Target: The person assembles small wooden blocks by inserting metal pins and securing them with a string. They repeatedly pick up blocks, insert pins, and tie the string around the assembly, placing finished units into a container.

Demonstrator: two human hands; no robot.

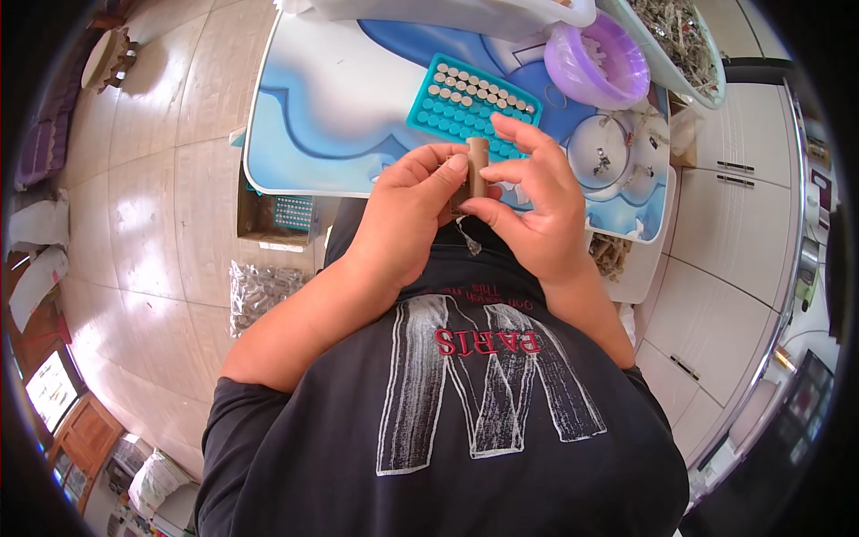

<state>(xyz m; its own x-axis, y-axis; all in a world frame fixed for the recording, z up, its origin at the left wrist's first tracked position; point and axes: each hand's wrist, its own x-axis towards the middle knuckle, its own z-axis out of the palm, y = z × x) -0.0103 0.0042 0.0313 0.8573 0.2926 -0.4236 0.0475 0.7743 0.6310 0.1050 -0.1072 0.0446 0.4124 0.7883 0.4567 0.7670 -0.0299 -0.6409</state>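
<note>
Just past the table's near edge, both hands meet at a short tan tube [479,168], held upright. My left hand [407,201] is closed, its thumb and forefinger pinching the tube's left side. Thumb and middle finger of my right hand [541,192] touch its right side and lower end, while the forefinger is raised. Below the fingers dangles a small shiny scrap [468,240]. Behind the hands lies a teal tray [414,121] with rows of round holes. Silver-topped round pieces fill its far rows; the near part is partly hidden by my right hand.
On the blue-and-white table [327,116] stand a purple bowl [577,76] with white pieces and a white bin [447,13]. A pale tub [711,85] of small tangled pieces is at far right. A cardboard box [255,215] and clear bag [264,291] sit at left.
</note>
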